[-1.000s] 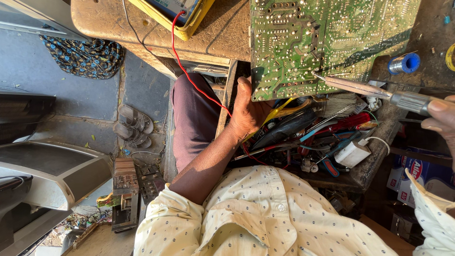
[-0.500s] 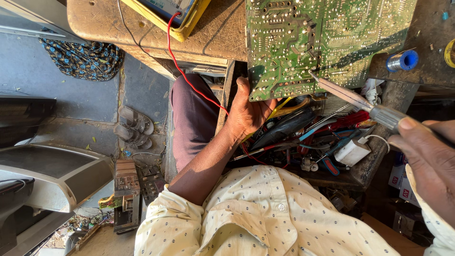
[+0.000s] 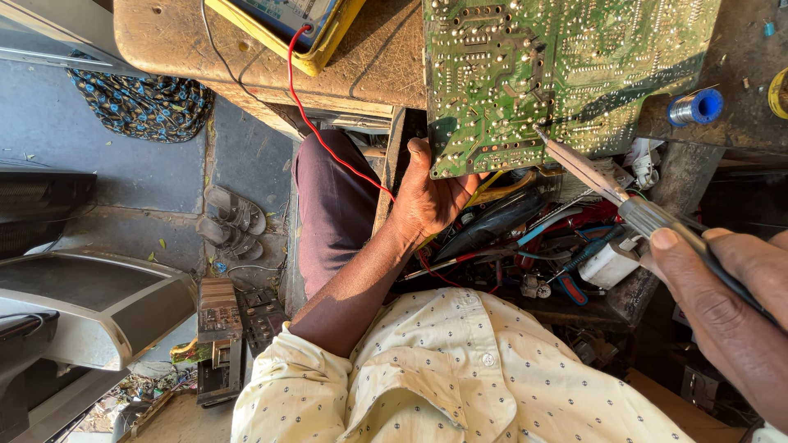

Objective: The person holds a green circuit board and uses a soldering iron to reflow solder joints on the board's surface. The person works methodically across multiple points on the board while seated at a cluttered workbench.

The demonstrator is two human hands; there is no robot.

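Observation:
A large green circuit board [image 3: 558, 74] lies solder side up on a worn wooden bench [image 3: 377, 66]. My left hand [image 3: 427, 201] grips the board's near corner, thumb on its edge. My right hand [image 3: 726, 303] holds a soldering iron [image 3: 607, 184] by its handle. The iron's metal tip touches the board's lower part, near its middle. My cream dotted shirt fills the bottom of the view.
A yellow-cased meter [image 3: 287, 25] with a red lead [image 3: 328, 148] sits on the bench at top. A blue spool of solder wire [image 3: 696, 107] lies at right. Several tools and cables fill the tray [image 3: 533, 238] under the board. Sandals [image 3: 230, 221] and electronics casings [image 3: 90, 303] lie on the floor at left.
My right hand has moved in closer and larger at the right edge. The soldering iron's tip has shifted left along the board. My left hand stays on the board's corner.

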